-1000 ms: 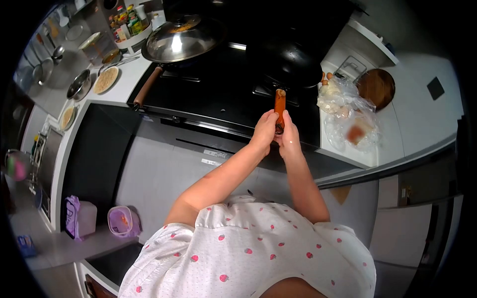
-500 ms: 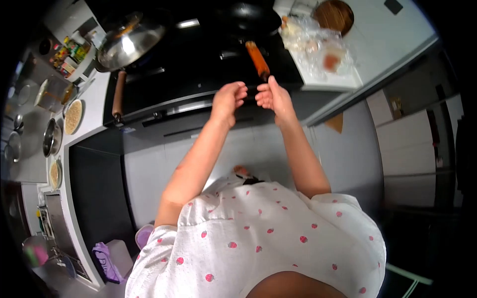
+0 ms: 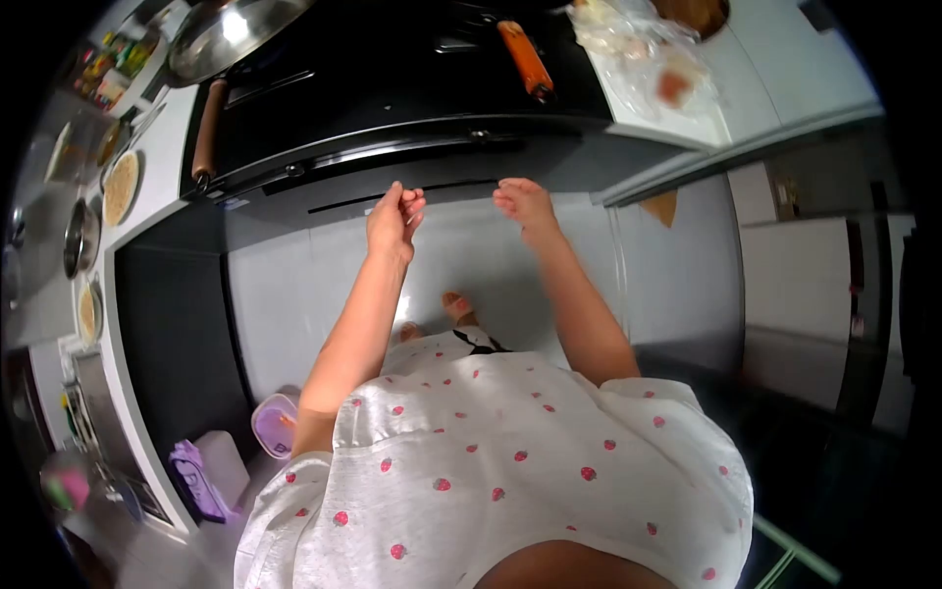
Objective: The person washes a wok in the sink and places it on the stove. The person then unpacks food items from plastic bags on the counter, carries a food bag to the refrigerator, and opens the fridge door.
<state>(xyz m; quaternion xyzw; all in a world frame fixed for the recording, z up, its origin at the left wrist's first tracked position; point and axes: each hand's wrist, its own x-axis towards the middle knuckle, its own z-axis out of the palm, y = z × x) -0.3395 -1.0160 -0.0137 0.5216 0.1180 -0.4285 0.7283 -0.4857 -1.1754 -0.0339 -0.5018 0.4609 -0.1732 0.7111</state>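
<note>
2 plates of pale food, the first and the second, sit on the left white counter, with 1 metal bowl between them. On the floor to their right stands 1 purple bin. Next, 1 shiny metal lid sits at the cooktop's left side; 1 brown handle extends below it. Left hand: released, fingers partly bent, in front of the cooktop. Right hand: released, fingers loosely curled, well apart from the left. The orange handle lies over the cooktop's right portion, beyond the right hand and untouched. Farther right, clear plastic bags rest on the right counter, beside 1 round wooden board, partly cut off by the view.
</note>
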